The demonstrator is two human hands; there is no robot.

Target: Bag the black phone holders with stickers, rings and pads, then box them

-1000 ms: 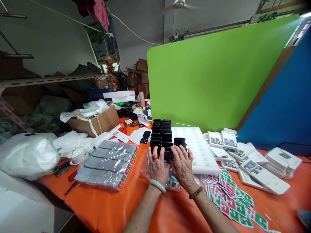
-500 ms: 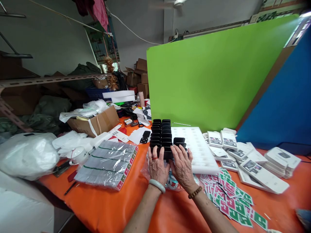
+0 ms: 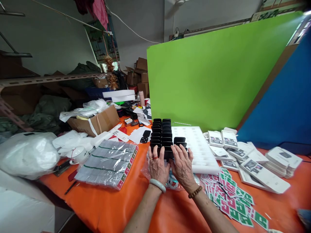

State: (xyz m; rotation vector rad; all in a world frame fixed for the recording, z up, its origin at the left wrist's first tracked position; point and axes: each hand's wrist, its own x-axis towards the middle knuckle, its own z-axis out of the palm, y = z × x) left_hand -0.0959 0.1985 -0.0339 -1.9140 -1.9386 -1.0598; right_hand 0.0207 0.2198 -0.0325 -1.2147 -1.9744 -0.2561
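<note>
Rows of flat black rounded pieces (image 3: 167,135) stand on edge in a white foam tray (image 3: 194,142) with rows of slots. My left hand (image 3: 158,165), with a ring and a pale bangle, lies palm down at the near end of the left rows, its fingers spread on the front pieces. Beside it my right hand (image 3: 182,166), wearing a beaded bracelet, rests its outstretched fingers on the near pieces of the middle and right rows. Neither hand visibly grips a piece. Clear plastic (image 3: 173,182) shows under the wrists, partly hidden.
A plastic-wrapped grey bundle (image 3: 107,164) lies left on the orange table cover (image 3: 102,207). Green and pink printed cards (image 3: 234,200) are scattered at right, with white printed boxes (image 3: 257,171) behind. A cardboard box (image 3: 107,120) stands back left; a green panel (image 3: 206,77) rises behind the tray.
Both hands stay in almost the same place on the black pieces. The whole view has shifted very slightly; nothing is picked up or let go.
</note>
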